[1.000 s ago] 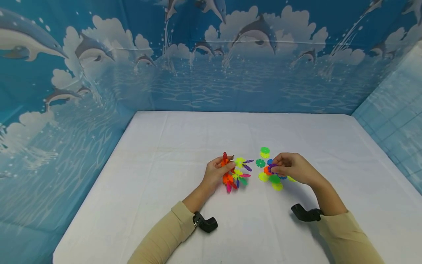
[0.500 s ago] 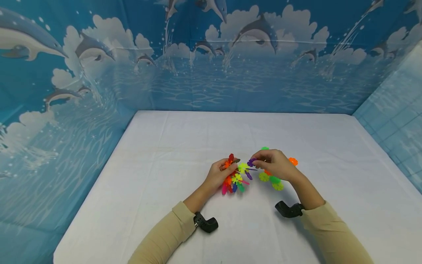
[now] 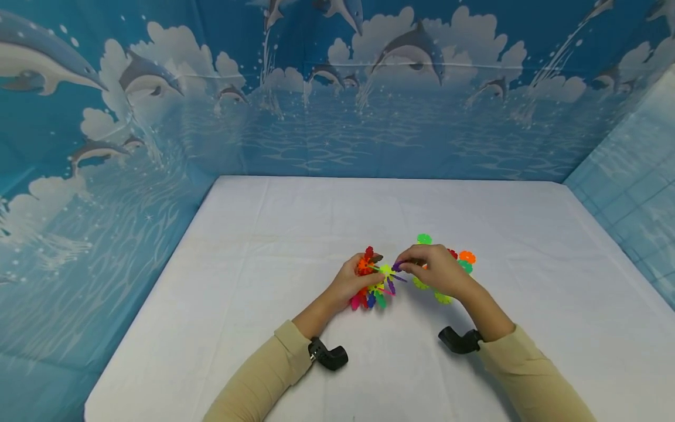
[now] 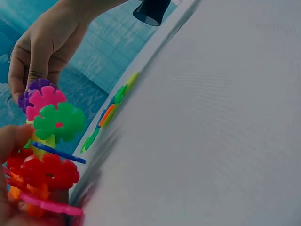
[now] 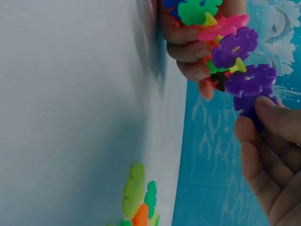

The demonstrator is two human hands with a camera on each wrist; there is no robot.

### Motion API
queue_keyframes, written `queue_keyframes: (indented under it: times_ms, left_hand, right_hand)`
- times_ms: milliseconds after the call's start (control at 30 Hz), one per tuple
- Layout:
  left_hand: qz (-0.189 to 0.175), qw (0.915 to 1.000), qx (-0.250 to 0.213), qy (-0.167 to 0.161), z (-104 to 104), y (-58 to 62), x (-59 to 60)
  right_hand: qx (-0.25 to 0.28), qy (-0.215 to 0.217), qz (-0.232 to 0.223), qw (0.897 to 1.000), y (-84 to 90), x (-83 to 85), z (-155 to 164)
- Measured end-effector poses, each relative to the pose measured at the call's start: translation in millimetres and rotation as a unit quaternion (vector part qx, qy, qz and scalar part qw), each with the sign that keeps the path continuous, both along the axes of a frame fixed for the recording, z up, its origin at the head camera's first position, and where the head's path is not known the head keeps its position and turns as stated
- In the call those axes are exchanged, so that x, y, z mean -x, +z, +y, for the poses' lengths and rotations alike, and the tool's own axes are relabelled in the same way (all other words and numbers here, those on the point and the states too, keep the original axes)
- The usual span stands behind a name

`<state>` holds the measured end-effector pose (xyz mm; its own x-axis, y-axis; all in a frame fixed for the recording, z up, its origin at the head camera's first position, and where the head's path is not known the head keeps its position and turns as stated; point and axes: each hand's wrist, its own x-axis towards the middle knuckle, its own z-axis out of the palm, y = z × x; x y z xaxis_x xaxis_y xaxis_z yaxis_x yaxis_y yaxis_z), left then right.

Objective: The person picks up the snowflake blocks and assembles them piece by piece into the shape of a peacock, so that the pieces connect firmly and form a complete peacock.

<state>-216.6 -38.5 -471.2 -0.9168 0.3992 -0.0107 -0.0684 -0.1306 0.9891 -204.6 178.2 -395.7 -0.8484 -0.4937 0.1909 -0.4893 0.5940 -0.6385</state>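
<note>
Grips in the left hand (image 3: 347, 282), with thumb and curled fingers, a cluster of joined, notched, flower-shaped plastic discs (image 3: 377, 288) in red, orange, pink, yellow, green, blue and purple. Holds it over a white cloth-covered surface (image 3: 295, 223), right of the middle and toward the near side. Pinches in the right hand (image 3: 439, 269), between thumb and fingers, a purple notched flower-shaped plastic disc (image 5: 245, 104). Meets, in the right wrist view, the edge of a second purple notched disc (image 5: 251, 79) at the end of the cluster; cannot tell whether slotted in or merely touching.

Next along the cluster in that view, a third purple disc (image 5: 235, 48), then a pink disc (image 5: 223, 27) and a green disc (image 5: 199, 11). Lower down in the left wrist view, near the left thumb, a blue disc (image 4: 59, 153) seen edge-on and a red disc (image 4: 51, 173).

Beneath and around the right hand, partly hidden by it, loose discs of the same kind flat on the surface: light green (image 3: 424, 239) on the far side, orange (image 3: 467, 257) to the right, with green (image 3: 465, 266) just beside, and yellow-green (image 3: 443, 298) nearest the wearer.

On both arms, khaki sleeves (image 3: 263, 375) and black curved wrist devices (image 3: 331, 357). Behind, a blue backdrop printed with dolphins and clouds (image 3: 327, 135).
</note>
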Motion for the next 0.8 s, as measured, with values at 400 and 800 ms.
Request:
queue_keyframes:
  times_ms: [400,800]
  left_hand:
    - [-0.052,0.9982,-0.024,0.015,0.6,0.9,-0.3]
    - [-0.056,0.9975,-0.042,-0.004,-1.0,1.4,1.2]
  right_hand:
    - [-0.020,0.014,0.087,0.996,-7.6,-5.0,-3.4]
    - [0.006,0.042,0.167,0.985,-15.9,-5.5,-8.4]
